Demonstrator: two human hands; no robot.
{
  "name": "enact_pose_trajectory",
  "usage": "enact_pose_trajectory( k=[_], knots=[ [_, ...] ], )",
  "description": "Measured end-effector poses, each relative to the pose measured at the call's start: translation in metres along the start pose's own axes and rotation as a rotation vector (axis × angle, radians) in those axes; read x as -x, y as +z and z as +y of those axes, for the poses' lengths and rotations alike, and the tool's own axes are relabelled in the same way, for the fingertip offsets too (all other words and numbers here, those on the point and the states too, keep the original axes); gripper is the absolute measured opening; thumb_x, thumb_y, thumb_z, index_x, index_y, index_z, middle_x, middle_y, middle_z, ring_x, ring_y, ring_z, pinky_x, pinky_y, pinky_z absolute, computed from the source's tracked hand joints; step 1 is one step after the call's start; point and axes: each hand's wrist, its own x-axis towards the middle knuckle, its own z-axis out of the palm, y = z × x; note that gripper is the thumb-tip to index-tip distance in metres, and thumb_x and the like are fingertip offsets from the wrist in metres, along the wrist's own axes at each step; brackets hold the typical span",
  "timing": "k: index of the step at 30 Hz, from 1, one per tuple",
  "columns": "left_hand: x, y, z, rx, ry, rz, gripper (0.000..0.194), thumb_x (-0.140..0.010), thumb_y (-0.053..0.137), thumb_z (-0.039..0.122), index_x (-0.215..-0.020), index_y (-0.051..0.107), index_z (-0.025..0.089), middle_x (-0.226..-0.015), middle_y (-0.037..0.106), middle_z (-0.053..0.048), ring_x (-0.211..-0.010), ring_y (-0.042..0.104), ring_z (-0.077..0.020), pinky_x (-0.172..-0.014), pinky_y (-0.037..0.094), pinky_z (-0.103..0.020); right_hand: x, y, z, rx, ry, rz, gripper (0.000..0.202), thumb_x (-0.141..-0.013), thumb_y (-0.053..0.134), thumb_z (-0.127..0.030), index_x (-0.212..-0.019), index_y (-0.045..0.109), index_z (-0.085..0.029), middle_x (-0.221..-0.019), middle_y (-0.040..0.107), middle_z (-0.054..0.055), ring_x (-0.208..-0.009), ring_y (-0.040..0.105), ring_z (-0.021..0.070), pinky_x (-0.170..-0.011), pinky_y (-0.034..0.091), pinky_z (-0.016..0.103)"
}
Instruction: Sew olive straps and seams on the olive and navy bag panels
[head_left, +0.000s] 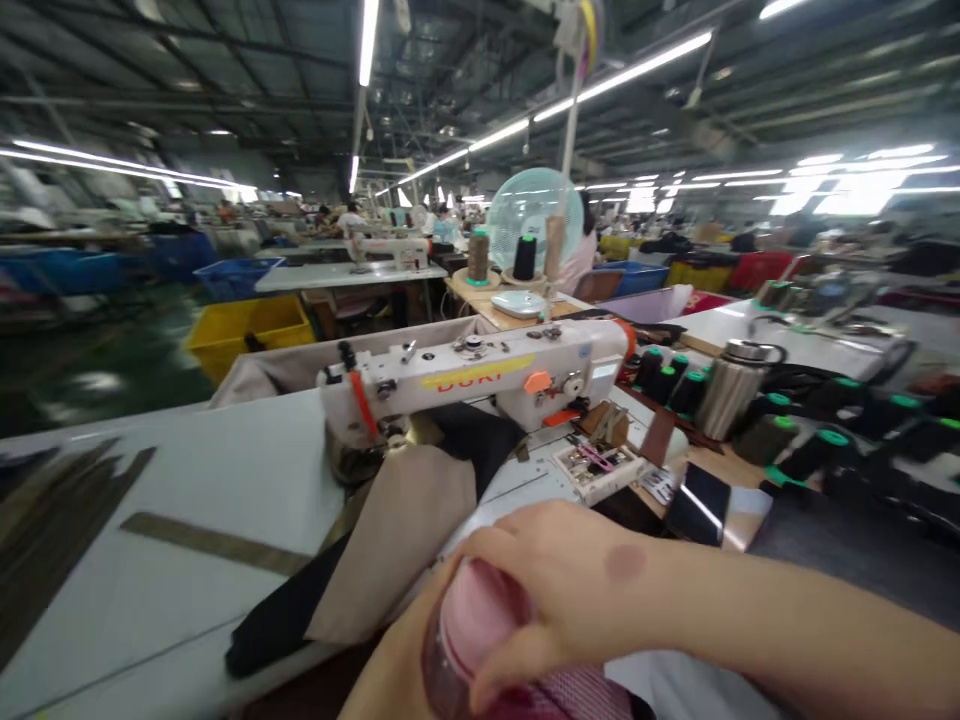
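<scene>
Low in front of me is a round clear container with a pink lid (476, 615), which looks like a drinking bottle. My left hand (405, 655) wraps around its side. From the right, my right hand (559, 580) reaches over it, fingers closed around the pink lid. The container's lower part is hidden by the hands and the frame edge. Just beyond, beige fabric (401, 540) with black and olive pieces lies under the head of a white sewing machine (465, 375) and hangs towards the table's front edge.
Dark olive strips (60, 530) lie on the table at left. Right of the machine are a parts tray (600, 465), a steel bottle (731, 390), several thread cones (686, 393) and a black phone-like object (697, 503). A yellow bin (251, 335) stands behind.
</scene>
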Motion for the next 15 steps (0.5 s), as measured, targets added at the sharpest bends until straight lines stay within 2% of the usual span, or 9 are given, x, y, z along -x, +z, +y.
enact_pose_trajectory(
  k=[1,2,4,5,7,9,12,15],
  knots=[
    [-0.001,0.001,-0.003,0.006,0.004,0.010,0.078,-0.057,0.087,0.049,-0.124,0.059,0.022,-0.125,0.062,-0.007,-0.121,0.055,-0.0355,-0.104,0.047,-0.046,0.001,0.001,0.000,-0.016,0.029,0.003,0.071,-0.068,0.071,-0.065,-0.120,0.059,-0.018,-0.101,0.066,0.009,-0.092,0.062,0.0263,-0.082,0.049,0.040],
    [-0.002,0.001,-0.006,0.014,0.016,0.009,0.090,-0.049,0.091,0.049,-0.128,0.056,0.022,-0.127,0.061,-0.008,-0.123,0.053,-0.0368,-0.106,0.045,-0.047,0.003,0.002,0.000,-0.037,-0.003,0.012,0.072,-0.068,0.074,-0.059,-0.126,0.057,-0.020,-0.111,0.064,0.009,-0.101,0.060,0.0265,-0.088,0.048,0.040],
    [-0.002,0.002,-0.012,0.027,0.056,-0.013,0.104,-0.044,0.092,0.047,-0.135,0.050,0.020,-0.135,0.056,-0.011,-0.127,0.050,-0.0378,-0.109,0.041,-0.049,0.004,0.003,0.001,-0.080,-0.093,-0.001,0.072,-0.070,0.078,-0.044,-0.134,0.051,-0.025,-0.125,0.059,0.007,-0.114,0.054,0.0241,-0.097,0.044,0.036],
    [-0.002,0.002,-0.014,0.028,0.073,-0.025,0.106,-0.046,0.091,0.047,-0.138,0.047,0.019,-0.139,0.052,-0.013,-0.129,0.049,-0.0379,-0.110,0.039,-0.051,0.003,0.004,0.001,-0.095,-0.086,-0.011,0.069,-0.070,0.079,-0.040,-0.132,0.052,-0.027,-0.125,0.059,0.005,-0.114,0.055,0.0233,-0.096,0.044,0.036],
    [-0.001,0.002,-0.015,0.021,0.105,-0.039,0.107,-0.050,0.090,0.046,-0.142,0.042,0.018,-0.144,0.047,-0.015,-0.131,0.046,-0.0386,-0.112,0.037,-0.053,0.001,0.005,0.000,-0.106,0.024,-0.029,0.059,-0.067,0.081,-0.045,-0.118,0.060,-0.027,-0.111,0.064,0.003,-0.102,0.059,0.0241,-0.090,0.047,0.038],
    [-0.002,0.002,-0.011,0.027,0.134,-0.041,0.109,-0.050,0.091,0.043,-0.143,0.040,0.019,-0.145,0.046,-0.014,-0.130,0.046,-0.0383,-0.112,0.037,-0.052,0.000,0.005,-0.003,-0.100,0.120,-0.028,0.063,-0.059,0.083,-0.053,-0.111,0.062,-0.024,-0.104,0.064,0.004,-0.094,0.060,0.0262,-0.084,0.048,0.041],
    [-0.004,0.001,-0.004,0.113,0.189,-0.080,0.101,-0.053,0.091,0.036,-0.141,0.043,0.021,-0.140,0.051,-0.011,-0.125,0.052,-0.0339,-0.110,0.041,-0.048,-0.002,0.005,-0.006,-0.092,0.027,-0.055,0.074,-0.060,0.084,-0.046,-0.125,0.056,-0.024,-0.121,0.058,0.006,-0.108,0.055,0.0276,-0.094,0.045,0.041],
    [-0.004,0.005,-0.007,0.109,0.186,-0.114,0.091,-0.059,0.088,0.036,-0.137,0.045,0.020,-0.134,0.056,-0.010,-0.117,0.058,-0.0304,-0.104,0.047,-0.045,-0.007,0.012,-0.004,-0.106,-0.039,-0.077,0.053,-0.072,0.075,-0.044,-0.118,0.058,-0.022,-0.117,0.056,0.007,-0.104,0.055,0.0253,-0.091,0.045,0.040]
  ],
)
